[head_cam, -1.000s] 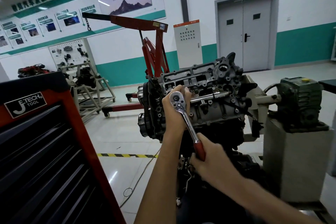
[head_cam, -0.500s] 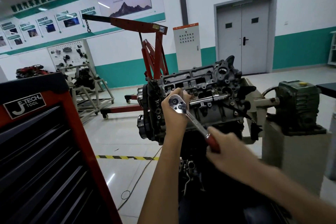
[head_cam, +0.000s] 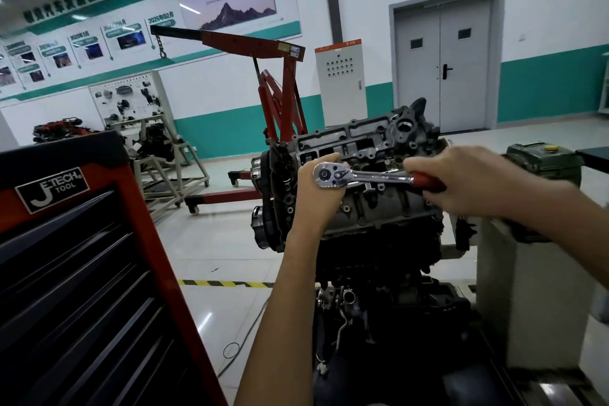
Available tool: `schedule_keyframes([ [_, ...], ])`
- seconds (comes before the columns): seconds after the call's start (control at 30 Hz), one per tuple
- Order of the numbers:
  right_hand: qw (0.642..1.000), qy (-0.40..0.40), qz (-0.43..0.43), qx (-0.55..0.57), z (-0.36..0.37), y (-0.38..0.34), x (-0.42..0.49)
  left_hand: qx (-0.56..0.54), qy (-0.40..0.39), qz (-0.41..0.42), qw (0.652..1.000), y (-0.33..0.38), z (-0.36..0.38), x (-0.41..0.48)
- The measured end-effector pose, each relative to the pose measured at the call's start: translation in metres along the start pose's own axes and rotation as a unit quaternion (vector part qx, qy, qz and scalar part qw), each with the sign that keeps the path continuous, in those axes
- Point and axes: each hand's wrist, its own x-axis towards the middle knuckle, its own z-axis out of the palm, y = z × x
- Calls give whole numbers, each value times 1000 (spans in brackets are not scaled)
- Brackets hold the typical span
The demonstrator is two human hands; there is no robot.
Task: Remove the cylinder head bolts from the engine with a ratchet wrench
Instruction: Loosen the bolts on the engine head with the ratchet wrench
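A grey engine [head_cam: 369,208] is mounted on a stand in front of me, its cylinder head [head_cam: 362,142] tilted toward me. A chrome ratchet wrench [head_cam: 362,177] with a red grip lies level across the head, its round drive end at the left. My left hand [head_cam: 316,198] wraps behind the drive end and holds it against the engine. My right hand [head_cam: 461,180] grips the red handle at the right. The bolt under the ratchet head is hidden by the tool and my left hand.
A red and black tool cabinet [head_cam: 82,257] stands close at my left. A red engine hoist [head_cam: 270,102] is behind the engine, and the stand's gearbox [head_cam: 543,171] sits on a grey pedestal [head_cam: 527,290] at right. A cable [head_cam: 244,336] lies on the floor.
My right hand has swung the ratchet handle counter-clockwise, from pointing down and right up to level at the right. My left hand stayed on the drive end.
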Motion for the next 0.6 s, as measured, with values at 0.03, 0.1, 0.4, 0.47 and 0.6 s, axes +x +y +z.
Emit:
schedule_keyframes([
  [0.03,1000,-6,13,24,8,-8,-6,-16,16,-6,1000,-1,1,-2],
  [0.1,991,-6,58,123,36,-37,-23,-57,56,-10,997,-3,3,-8],
  [0.4,874,51,165,455,100,-124,-31,-147,95,-72,982,-6,8,-12],
  [0.47,925,-9,108,365,78,-83,-30,-66,63,-38,995,-9,0,-10],
  [0.6,997,-45,3,68,15,-5,-7,0,-23,20,1000,-2,-5,-1],
])
